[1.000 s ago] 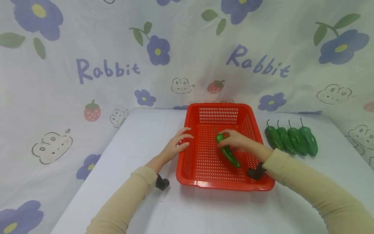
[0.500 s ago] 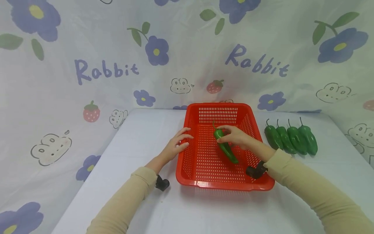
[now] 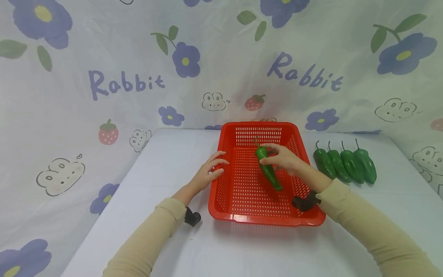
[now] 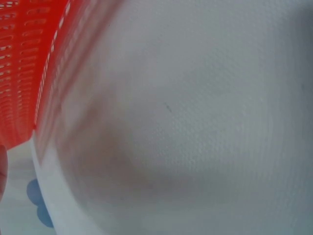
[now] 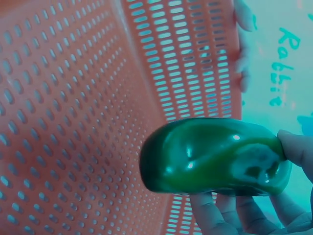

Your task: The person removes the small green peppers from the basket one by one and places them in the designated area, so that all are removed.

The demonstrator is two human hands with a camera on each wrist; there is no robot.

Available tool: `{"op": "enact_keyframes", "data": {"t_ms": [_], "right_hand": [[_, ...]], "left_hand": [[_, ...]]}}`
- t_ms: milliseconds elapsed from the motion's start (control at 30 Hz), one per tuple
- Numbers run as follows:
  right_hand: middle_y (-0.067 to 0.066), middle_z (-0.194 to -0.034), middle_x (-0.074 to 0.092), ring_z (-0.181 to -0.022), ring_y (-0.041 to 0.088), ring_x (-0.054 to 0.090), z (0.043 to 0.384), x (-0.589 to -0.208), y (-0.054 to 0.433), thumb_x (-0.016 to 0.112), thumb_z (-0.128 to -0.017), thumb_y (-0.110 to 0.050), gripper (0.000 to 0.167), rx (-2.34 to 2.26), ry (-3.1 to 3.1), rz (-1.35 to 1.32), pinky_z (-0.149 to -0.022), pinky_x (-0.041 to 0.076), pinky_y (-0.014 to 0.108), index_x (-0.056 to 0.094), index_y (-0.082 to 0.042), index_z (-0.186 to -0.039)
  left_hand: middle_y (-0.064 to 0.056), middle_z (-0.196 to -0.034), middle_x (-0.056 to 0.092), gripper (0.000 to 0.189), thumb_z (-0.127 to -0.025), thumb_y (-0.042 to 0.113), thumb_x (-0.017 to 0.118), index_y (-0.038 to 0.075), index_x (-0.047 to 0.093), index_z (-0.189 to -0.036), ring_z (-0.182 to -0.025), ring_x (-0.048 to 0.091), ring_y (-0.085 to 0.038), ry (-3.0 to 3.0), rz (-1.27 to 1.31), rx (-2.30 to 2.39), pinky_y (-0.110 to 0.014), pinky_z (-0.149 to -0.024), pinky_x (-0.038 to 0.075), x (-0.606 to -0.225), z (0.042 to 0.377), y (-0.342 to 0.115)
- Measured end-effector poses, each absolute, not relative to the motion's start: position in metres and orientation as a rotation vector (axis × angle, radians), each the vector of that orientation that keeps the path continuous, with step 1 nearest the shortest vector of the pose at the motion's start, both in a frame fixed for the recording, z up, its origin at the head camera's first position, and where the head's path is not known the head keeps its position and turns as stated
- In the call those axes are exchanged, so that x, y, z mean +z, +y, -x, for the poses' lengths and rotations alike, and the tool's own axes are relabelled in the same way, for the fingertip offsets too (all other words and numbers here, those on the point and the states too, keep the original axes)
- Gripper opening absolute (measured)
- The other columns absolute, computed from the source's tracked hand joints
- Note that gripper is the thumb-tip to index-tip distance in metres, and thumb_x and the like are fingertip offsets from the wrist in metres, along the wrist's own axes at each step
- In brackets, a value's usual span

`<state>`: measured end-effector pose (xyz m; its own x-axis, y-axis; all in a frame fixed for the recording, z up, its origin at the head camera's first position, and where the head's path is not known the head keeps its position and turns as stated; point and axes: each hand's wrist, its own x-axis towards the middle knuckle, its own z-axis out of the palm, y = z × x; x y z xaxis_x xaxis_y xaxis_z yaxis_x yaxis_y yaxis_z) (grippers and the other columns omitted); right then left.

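Note:
My right hand (image 3: 285, 159) pinches a long green chili pepper (image 3: 267, 169) near its stem end, over the inside of a red perforated plastic basket (image 3: 266, 221). In the right wrist view the green pepper (image 5: 210, 156) lies between thumb and fingers, above the basket's holed floor (image 5: 68, 127). The stem points away from me and the tip toward me. My left hand (image 3: 205, 173) is at the basket's left rim, its fingers loosely extended over the edge. In the left wrist view only the basket's outer wall (image 4: 24, 63) and a sliver of finger (image 4: 2, 171) appear.
Several green peppers (image 3: 346, 165) lie side by side on the white table (image 3: 166, 161), right of the basket. A patterned cloth (image 3: 221, 57) hangs close behind the basket. Black wrist cameras (image 3: 304, 202) project from both wrists.
My right hand has lifted the pepper and shifted it slightly away from me. The left hand and the basket have stayed in place.

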<state>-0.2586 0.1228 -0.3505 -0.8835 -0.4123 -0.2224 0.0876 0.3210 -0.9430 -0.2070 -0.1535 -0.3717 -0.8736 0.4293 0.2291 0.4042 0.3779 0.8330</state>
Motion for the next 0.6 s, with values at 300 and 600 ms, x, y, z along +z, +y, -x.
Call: {"op": "enact_keyframes", "data": {"t_ms": [300,600], "right_hand": [[0.023,-0.133,0.038,-0.101,0.028,0.054,0.254,-0.337,0.127,0.061,-0.085,-0.010,0.066,-1.673,2.170,0.287,-0.081,0.051,0.040,0.029,-0.008,-0.142],[0.022,-0.134,0.036,-0.095,0.022,0.055,0.253,-0.331,0.135,0.061,-0.086,-0.010,0.064,-1.742,2.175,0.321,-0.076,0.052,0.033,0.030,-0.009,-0.142]], "left_hand": [[-0.018,-0.143,0.030,0.032,-0.087,0.012,0.047,-0.004,0.053,-0.115,-0.132,0.025,-0.035,2.588,-0.775,1.554,-0.055,-0.095,0.038,-0.373,0.207,-0.154],[-0.018,-0.144,0.029,0.031,-0.088,0.010,0.046,-0.004,0.053,-0.115,-0.132,0.025,-0.035,2.584,-0.782,1.546,-0.052,-0.092,0.040,-0.373,0.208,-0.154]]}}
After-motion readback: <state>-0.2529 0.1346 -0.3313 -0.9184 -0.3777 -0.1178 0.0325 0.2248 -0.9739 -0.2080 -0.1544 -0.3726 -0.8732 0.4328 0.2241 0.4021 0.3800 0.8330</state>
